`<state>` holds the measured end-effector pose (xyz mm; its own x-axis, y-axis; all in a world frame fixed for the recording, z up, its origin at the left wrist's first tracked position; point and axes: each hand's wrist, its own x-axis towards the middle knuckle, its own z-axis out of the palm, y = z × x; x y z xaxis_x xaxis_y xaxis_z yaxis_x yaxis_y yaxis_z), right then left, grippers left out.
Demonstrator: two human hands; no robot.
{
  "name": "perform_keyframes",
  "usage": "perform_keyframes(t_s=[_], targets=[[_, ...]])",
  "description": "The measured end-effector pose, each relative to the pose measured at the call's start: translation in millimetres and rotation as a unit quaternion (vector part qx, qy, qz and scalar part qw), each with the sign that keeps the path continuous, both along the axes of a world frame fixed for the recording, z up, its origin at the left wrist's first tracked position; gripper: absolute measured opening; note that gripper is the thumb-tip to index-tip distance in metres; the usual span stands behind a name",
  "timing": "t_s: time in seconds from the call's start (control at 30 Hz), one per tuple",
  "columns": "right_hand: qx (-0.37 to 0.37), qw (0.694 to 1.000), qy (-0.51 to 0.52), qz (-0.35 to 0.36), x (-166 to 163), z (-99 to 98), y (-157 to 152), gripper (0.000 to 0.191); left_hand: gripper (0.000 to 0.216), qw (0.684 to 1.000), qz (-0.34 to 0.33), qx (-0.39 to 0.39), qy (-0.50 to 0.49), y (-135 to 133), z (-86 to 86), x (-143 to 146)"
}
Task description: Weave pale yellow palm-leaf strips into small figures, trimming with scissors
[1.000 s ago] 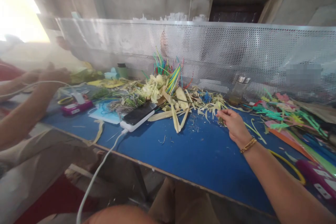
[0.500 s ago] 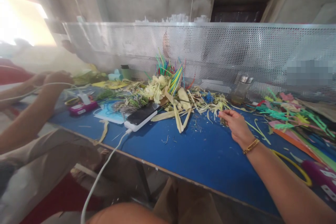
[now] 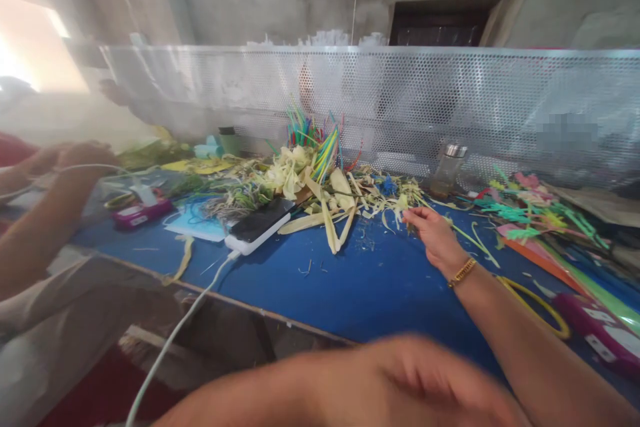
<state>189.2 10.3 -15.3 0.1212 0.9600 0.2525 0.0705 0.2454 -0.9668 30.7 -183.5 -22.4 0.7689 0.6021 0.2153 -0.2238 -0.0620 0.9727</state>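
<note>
My right hand (image 3: 434,235) reaches over the blue table, a gold bracelet on its wrist. Thumb and forefinger are pinched together at the right end of a heap of pale dry husks (image 3: 341,190); what lies between them is too small to make out. Close to the camera, my left hand (image 3: 415,383) crosses the bottom edge, smeared by motion, its fingers hidden or cut off. Folded husk strips (image 3: 331,230) lie on the table, left of my right hand. Behind that hand stands a glass bottle (image 3: 447,170) with a metal lid.
A white power bank with a black top (image 3: 260,227) trails a white cable (image 3: 175,337). Colourful craft stems (image 3: 545,210) and a purple power strip (image 3: 600,333) lie right. At left, a co-worker's hands (image 3: 83,159) are raised near another purple power strip (image 3: 143,212). A perforated metal screen (image 3: 200,93) borders the table.
My left hand has come into view at the bottom, moving right. My right hand keeps its pinch beside the husks. The whole view has shifted slightly.
</note>
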Motion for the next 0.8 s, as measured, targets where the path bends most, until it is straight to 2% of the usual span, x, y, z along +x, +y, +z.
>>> perform_keyframes(t_s=[0.03,0.07,0.13,0.17,0.2,0.3,0.4,0.6,0.7,0.8], targets=[[0.013,1.0,-0.001,0.002,-2.6,0.6,-1.5,0.032,0.044,1.0,0.022,0.008,-0.006,18.3,15.0,-1.1],[0.035,0.999,-0.001,0.001,-5.8,1.4,-3.7,0.031,0.036,0.993,0.112,0.022,-0.008,36.6,27.8,-2.6],[0.092,0.995,-0.01,-0.019,-13.3,3.6,-10.1,0.028,0.026,0.953,0.297,0.053,-0.022,72.0,45.4,-6.0],[0.118,0.992,-0.028,-0.03,-17.3,4.8,-14.1,0.026,0.026,0.935,0.347,0.067,-0.021,88.5,49.6,-7.6],[0.142,0.987,-0.055,-0.044,-21.2,5.9,-18.6,0.024,0.026,0.926,0.37,0.072,-0.013,103.4,50.9,-8.9],[0.201,0.964,-0.159,-0.064,-31.1,7.3,-31.7,0.015,0.024,0.922,0.384,0.052,0.0,136.4,41.6,-10.3],[0.222,0.953,-0.197,-0.056,-37.1,5.6,-39.5,0.013,0.022,0.92,0.391,0.025,-0.003,151.4,27.5,-9.2],[0.269,0.937,-0.222,0.004,-36.9,7.8,-42.6,0.028,0.02,0.9,0.43,-0.043,-0.061,160.1,19.4,-11.0],[0.281,0.931,-0.232,-0.008,-32.1,14.0,-43.2,0.025,0.019,0.898,0.425,-0.064,-0.095,160.9,18.6,-12.5],[0.26,0.942,-0.209,-0.045,-25.8,18.2,-39.9,0.02,0.017,0.905,0.414,-0.047,-0.079,158.2,17.0,-12.6]])
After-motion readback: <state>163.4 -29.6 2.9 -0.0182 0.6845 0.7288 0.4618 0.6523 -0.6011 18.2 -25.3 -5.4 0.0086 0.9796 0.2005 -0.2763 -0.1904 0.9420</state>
